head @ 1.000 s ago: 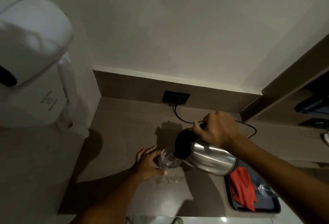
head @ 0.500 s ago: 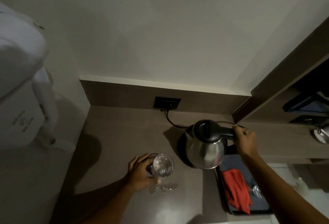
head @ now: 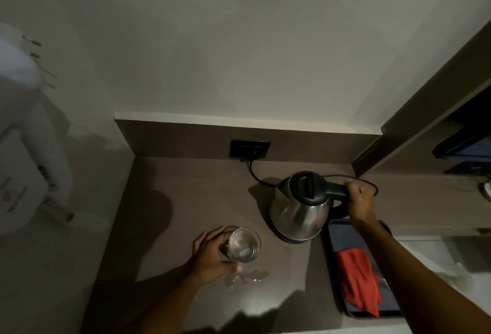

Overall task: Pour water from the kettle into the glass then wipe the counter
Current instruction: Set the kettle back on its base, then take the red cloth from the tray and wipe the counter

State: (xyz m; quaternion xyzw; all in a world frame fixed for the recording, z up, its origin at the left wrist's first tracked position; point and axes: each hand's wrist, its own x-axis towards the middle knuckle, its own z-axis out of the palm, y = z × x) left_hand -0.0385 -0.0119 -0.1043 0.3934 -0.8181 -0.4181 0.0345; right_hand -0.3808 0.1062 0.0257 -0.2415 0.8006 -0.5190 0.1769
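Note:
A steel kettle (head: 299,214) with a black lid stands upright on its base on the brown counter (head: 186,200). My right hand (head: 357,198) is closed around its black handle. To the left, a clear glass (head: 244,244) with some water in it stands on the counter, and my left hand (head: 212,256) is wrapped around its left side. A small patch of spilled water (head: 247,278) glints on the counter just in front of the glass. A red cloth (head: 357,278) lies on a dark tray (head: 337,267) to the right of the kettle, partly under my right forearm.
The kettle's cord (head: 255,174) runs to a black wall socket (head: 249,149) at the back. A white wall-mounted appliance (head: 24,174) hangs at the left. A wooden shelf unit (head: 425,121) rises at the right, and the counter's front edge is near the bottom.
A second ago the kettle was tilted over the glass; it has swung back right and now stands upright on its base. My left hand has stayed on the glass.

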